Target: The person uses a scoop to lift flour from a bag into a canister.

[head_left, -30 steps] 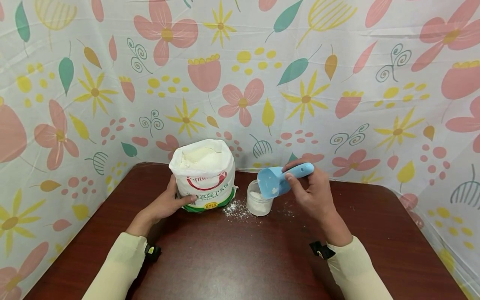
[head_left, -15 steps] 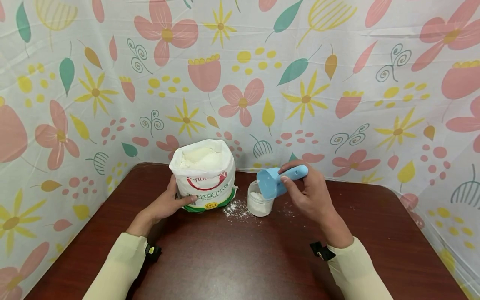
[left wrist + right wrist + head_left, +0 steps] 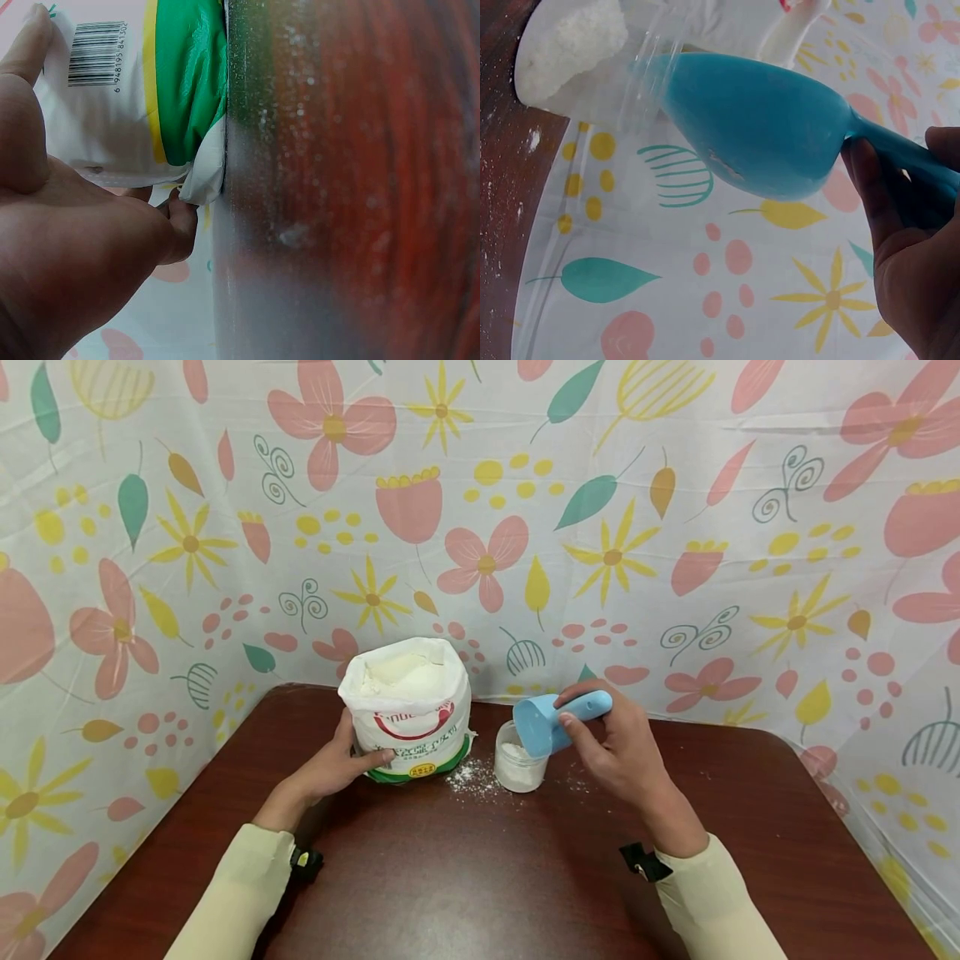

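An opened white flour bag (image 3: 408, 718) with a green base stands upright, full of white powder. My left hand (image 3: 330, 768) holds its left side, thumb across the front and the other fingers around behind. In the left wrist view those fingers (image 3: 180, 225) curl at the bag's lower corner. My right hand (image 3: 618, 747) grips the handle of a light blue scoop (image 3: 542, 727). The scoop tilts mouth-down over a clear jar (image 3: 517, 772), partly filled with white powder. In the right wrist view the tip of the scoop (image 3: 757, 124) reaches into the jar's mouth.
Spilled white powder (image 3: 474, 779) lies on the dark wooden table (image 3: 480, 877) between bag and jar, with fainter specks to the jar's right. A floral cloth (image 3: 487, 485) hangs right behind the table's back edge and along both sides.
The scoop and right hand have shifted slightly left, and the scoop's handle has turned a little lower. The left hand and the bag stay put.
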`<move>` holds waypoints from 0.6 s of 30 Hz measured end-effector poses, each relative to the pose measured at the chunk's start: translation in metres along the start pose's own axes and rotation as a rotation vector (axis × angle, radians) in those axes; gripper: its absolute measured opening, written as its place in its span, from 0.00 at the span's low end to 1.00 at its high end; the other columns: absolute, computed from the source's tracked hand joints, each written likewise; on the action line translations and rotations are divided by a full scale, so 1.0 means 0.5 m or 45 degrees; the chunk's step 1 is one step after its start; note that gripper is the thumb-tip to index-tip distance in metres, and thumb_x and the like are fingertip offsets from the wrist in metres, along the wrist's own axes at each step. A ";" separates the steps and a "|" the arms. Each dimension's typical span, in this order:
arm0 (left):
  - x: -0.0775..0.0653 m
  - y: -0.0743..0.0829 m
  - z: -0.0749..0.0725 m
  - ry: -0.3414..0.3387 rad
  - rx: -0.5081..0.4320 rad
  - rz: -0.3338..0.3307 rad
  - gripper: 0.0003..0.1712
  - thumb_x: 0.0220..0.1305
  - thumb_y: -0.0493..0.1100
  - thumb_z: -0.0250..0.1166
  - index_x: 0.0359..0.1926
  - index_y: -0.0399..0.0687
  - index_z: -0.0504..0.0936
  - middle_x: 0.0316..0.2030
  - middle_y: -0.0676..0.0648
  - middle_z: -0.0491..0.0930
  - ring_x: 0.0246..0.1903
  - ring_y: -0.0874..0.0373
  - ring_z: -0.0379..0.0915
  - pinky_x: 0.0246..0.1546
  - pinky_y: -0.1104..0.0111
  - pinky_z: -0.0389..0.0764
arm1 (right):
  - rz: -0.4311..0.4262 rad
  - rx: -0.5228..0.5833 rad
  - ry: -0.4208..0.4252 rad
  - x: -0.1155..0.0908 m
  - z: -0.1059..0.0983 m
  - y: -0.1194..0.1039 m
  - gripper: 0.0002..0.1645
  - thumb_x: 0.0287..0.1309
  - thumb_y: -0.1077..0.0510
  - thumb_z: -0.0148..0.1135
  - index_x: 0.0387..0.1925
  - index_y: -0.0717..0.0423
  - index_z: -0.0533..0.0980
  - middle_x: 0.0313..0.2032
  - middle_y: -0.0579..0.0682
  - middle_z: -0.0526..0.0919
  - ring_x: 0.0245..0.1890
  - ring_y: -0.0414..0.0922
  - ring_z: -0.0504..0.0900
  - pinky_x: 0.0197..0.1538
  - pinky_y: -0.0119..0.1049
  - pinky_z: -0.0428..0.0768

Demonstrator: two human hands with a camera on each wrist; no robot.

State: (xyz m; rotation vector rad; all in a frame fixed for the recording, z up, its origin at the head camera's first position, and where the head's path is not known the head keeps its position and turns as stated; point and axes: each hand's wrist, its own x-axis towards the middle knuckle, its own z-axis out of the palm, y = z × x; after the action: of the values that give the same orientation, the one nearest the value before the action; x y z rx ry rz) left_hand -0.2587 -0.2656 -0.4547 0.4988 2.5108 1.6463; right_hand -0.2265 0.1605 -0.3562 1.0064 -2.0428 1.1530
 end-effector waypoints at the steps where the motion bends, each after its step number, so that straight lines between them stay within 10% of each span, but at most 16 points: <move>1: 0.000 -0.001 0.000 -0.002 0.004 0.001 0.59 0.71 0.50 0.73 0.80 0.67 0.35 0.77 0.46 0.51 0.79 0.42 0.44 0.74 0.33 0.51 | 0.002 -0.007 0.007 0.000 0.000 -0.001 0.16 0.61 0.76 0.69 0.49 0.61 0.79 0.39 0.51 0.85 0.24 0.37 0.77 0.28 0.26 0.77; 18: 0.001 0.002 0.001 0.006 0.012 -0.011 0.59 0.71 0.51 0.73 0.80 0.66 0.34 0.77 0.46 0.50 0.79 0.42 0.43 0.74 0.33 0.51 | 0.040 0.009 -0.025 -0.001 -0.001 0.003 0.14 0.64 0.75 0.67 0.48 0.62 0.79 0.42 0.53 0.85 0.29 0.39 0.80 0.31 0.27 0.79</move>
State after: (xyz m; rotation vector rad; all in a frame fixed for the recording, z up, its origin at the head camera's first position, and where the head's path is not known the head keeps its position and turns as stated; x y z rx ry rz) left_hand -0.2589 -0.2647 -0.4537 0.4849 2.5214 1.6354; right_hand -0.2274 0.1614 -0.3572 0.9961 -2.0785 1.1716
